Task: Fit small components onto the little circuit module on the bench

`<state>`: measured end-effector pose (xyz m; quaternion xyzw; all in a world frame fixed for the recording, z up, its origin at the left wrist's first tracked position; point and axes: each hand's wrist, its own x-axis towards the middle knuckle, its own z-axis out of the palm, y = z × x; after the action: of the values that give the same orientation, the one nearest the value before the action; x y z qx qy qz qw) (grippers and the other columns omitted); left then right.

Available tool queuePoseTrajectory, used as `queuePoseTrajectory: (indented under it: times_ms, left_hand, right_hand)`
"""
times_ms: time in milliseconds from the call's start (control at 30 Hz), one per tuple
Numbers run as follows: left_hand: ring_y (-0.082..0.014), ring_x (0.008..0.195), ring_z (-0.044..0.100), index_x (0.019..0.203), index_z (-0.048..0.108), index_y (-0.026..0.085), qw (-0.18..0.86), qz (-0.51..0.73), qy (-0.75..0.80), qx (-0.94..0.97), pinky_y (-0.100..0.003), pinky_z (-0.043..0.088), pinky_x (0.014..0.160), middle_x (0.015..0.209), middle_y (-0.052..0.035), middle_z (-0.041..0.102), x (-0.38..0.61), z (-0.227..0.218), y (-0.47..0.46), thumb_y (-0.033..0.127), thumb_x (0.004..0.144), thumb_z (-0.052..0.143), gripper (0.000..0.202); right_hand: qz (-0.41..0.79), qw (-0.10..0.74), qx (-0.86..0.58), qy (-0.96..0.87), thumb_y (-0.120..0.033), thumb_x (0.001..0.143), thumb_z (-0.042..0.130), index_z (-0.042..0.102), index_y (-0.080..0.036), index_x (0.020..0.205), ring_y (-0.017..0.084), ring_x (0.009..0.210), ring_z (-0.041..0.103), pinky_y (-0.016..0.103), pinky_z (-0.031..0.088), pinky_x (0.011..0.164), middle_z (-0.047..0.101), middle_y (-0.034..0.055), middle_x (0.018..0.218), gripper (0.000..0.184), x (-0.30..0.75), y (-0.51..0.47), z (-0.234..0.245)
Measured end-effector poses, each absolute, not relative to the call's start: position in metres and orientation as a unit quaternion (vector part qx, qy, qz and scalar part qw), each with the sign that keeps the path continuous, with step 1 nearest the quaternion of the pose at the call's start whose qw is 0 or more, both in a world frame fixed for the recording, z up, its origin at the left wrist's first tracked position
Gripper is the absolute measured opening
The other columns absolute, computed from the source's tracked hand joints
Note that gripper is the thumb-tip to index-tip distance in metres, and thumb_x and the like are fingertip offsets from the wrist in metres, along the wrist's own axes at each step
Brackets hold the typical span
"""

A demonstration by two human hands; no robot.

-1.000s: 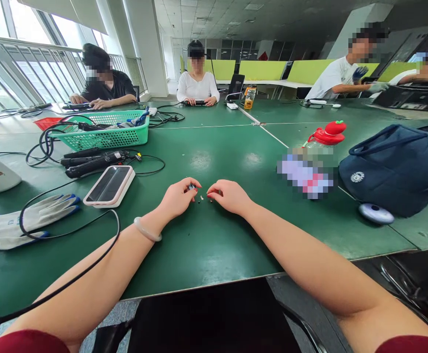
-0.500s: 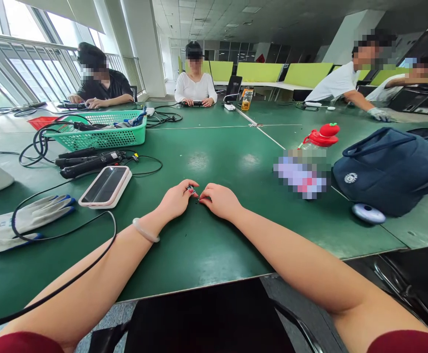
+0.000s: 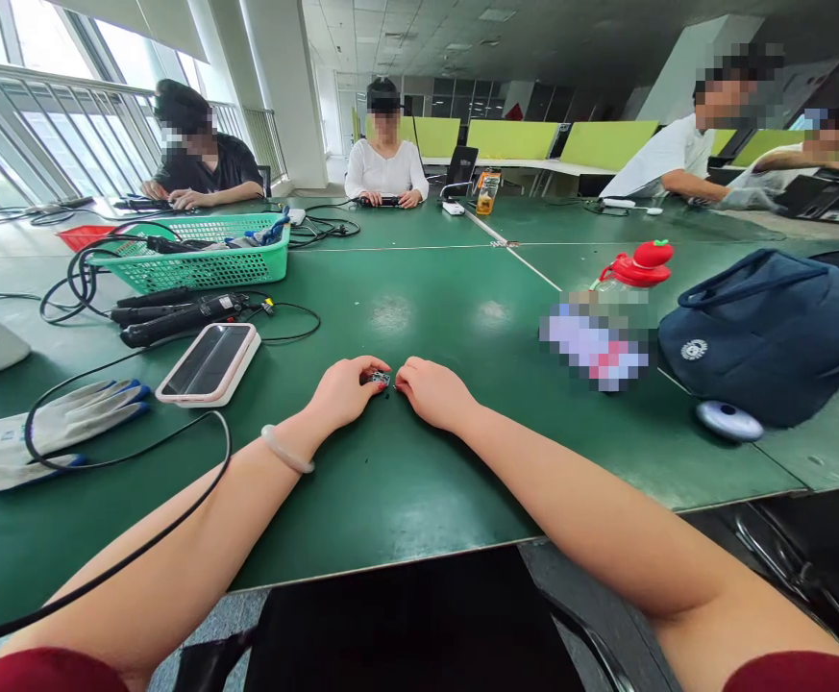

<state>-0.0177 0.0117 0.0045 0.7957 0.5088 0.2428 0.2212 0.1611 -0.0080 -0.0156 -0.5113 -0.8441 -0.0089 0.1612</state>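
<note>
Near the middle of the green table (image 3: 433, 481), my left hand (image 3: 347, 392) pinches a small silvery and dark part (image 3: 381, 379) between thumb and fingers; its exact kind is too small to make out. Just to the right, my right hand (image 3: 433, 392) has its fingertips pressed together close to that part, with a narrow gap between the two hands. Whatever the right fingertips hold, if anything, is hidden. A tiny dark speck (image 3: 367, 460) lies on the table below the hands. A pale bangle (image 3: 287, 450) circles my left wrist.
On the left are a phone (image 3: 209, 363), white-and-blue gloves (image 3: 51, 432), black handheld devices (image 3: 181, 317), a green basket (image 3: 195, 279) and a cable crossing my left forearm. A red-lidded bottle (image 3: 635, 264) and navy bag (image 3: 772, 327) stand right. Several people sit around the table.
The hands have moved slightly apart, and more of the small silvery part now shows in my left fingers. At far right, a co-worker's gloved hand has drawn back to the right.
</note>
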Motion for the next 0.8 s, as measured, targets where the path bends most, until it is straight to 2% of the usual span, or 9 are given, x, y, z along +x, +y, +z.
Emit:
queuePoseTrajectory:
  times_ms: [167, 300, 600, 800]
  left_hand:
    - [-0.0193, 0.086, 0.064, 0.097, 0.068, 0.025, 0.245, 0.247, 0.512, 0.785, -0.031, 0.048, 0.080, 0.088, -0.0011, 0.071, -0.018, 0.005, 0.011, 0.028, 0.073, 0.064, 0.025]
    - [-0.0202, 0.088, 0.065, 0.095, 0.067, 0.025, 0.269, 0.248, 0.503, 0.783, -0.032, 0.048, 0.082, 0.090, -0.0010, 0.071, -0.016, 0.006, 0.008, 0.033, 0.071, 0.066, 0.025]
    - [-0.0201, 0.089, 0.063, 0.086, 0.065, 0.023, 0.293, 0.249, 0.473, 0.792, -0.033, 0.047, 0.085, 0.091, -0.0012, 0.070, -0.014, 0.008, 0.005, 0.034, 0.066, 0.070, 0.023]
    - [-0.0210, 0.088, 0.063, 0.091, 0.068, 0.024, 0.258, 0.246, 0.485, 0.799, -0.035, 0.047, 0.082, 0.092, -0.0019, 0.070, -0.016, 0.008, 0.006, 0.035, 0.068, 0.069, 0.025]
  right_hand:
    - [-0.008, 0.186, -0.491, -0.851, -0.015, 0.092, 0.045, 0.063, -0.016, 0.087, 0.017, 0.086, 0.053, 0.029, 0.041, 0.077, 0.060, 0.0067, 0.091, 0.018, 0.166, -0.007, -0.013]
    - [-0.015, 0.239, -0.474, -0.847, -0.020, 0.095, 0.043, 0.063, -0.016, 0.093, 0.017, 0.088, 0.052, 0.029, 0.041, 0.081, 0.060, 0.0072, 0.095, 0.020, 0.166, -0.011, -0.005]
    - [-0.039, 0.198, -0.457, -0.867, -0.024, 0.095, 0.044, 0.064, -0.016, 0.090, 0.019, 0.087, 0.053, 0.030, 0.040, 0.078, 0.061, 0.0087, 0.094, 0.023, 0.160, -0.019, 0.002]
    - [0.040, 0.226, -0.504, -0.833, -0.015, 0.088, 0.053, 0.068, -0.019, 0.086, 0.014, 0.082, 0.056, 0.026, 0.040, 0.072, 0.062, 0.0035, 0.090, 0.016, 0.174, -0.016, 0.005]
